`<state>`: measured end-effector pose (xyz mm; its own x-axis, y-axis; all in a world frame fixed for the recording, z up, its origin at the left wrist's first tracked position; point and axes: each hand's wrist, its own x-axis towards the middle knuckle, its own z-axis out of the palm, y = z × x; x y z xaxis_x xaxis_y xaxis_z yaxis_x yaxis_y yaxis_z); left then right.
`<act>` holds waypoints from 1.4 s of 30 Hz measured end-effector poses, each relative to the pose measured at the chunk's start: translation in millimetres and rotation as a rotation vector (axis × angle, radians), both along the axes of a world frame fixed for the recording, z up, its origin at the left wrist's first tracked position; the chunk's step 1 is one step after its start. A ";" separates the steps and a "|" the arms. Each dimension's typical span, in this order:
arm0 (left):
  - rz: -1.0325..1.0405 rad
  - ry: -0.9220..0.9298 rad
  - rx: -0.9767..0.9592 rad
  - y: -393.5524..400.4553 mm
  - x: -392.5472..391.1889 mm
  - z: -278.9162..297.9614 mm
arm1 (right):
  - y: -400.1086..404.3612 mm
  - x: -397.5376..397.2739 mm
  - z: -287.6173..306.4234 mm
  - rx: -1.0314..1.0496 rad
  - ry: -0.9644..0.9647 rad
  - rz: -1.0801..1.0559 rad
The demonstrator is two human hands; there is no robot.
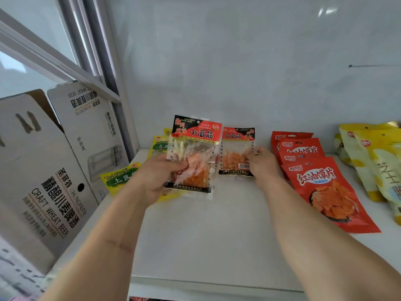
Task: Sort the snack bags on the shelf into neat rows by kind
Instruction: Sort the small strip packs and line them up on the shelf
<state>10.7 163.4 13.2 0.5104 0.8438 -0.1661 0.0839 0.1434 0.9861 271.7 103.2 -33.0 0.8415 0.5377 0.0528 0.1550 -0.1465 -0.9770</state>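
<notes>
Far left: two white printed cardboard beer cartons (54, 170) stand beside the white laminate shelf (206, 231); their lower ends are cut off by the frame edge. Behind them a grey metal window frame (91, 51) runs up and out of view.

Next, at the shelf's left end, the yellow-and-green plastic snack bags (118, 178) lie flat. My left forearm and the packet I hold cover most of them; only corners and part of the green label show, so I cannot count them.

My left hand (161, 177) grips a clear plastic snack packet with a red-and-black header and orange strips inside (194, 155), thumb across its front, lifted and tilted above the shelf. Its contents are blurred.

Just beside it, a second clear packet of the same kind (236, 152) rests at the back of the shelf near the wall. My right hand (261, 165) pinches its right edge, fingers closed on it; the hand hides that lower corner.

Right of that, the red foil snack bags with white lettering (321, 181) lie overlapped in a row running front to back; only the nearest shows in full.

Far right, the pale yellow snack bags (373, 161) are stacked loosely and cut off by the frame edge; their print is partly unreadable.
</notes>
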 end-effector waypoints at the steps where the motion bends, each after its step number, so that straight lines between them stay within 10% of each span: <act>1: 0.009 -0.007 -0.009 -0.4 4.6 1.0 | 1.2 1.4 -0.8 -0.014 -0.045 -0.007; 13: 0.096 0.081 -0.006 -8.9 59.1 -28.2 | 13.6 16.3 -12.6 -0.331 -0.397 -0.099; 27: 0.088 0.223 0.134 -26.2 135.5 -42.0 | -25.9 7.7 -17.2 -0.204 -0.383 -0.013; 42: 0.032 0.666 0.578 -34.1 162.1 -35.8 | -32.3 -0.1 -28.3 -0.301 -0.564 0.013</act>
<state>172.8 129.2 -22.6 0.4346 0.8999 0.0360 0.6716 -0.3504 0.6529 271.5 70.9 -61.3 0.7218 0.6078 0.3309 0.6370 -0.3965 -0.6611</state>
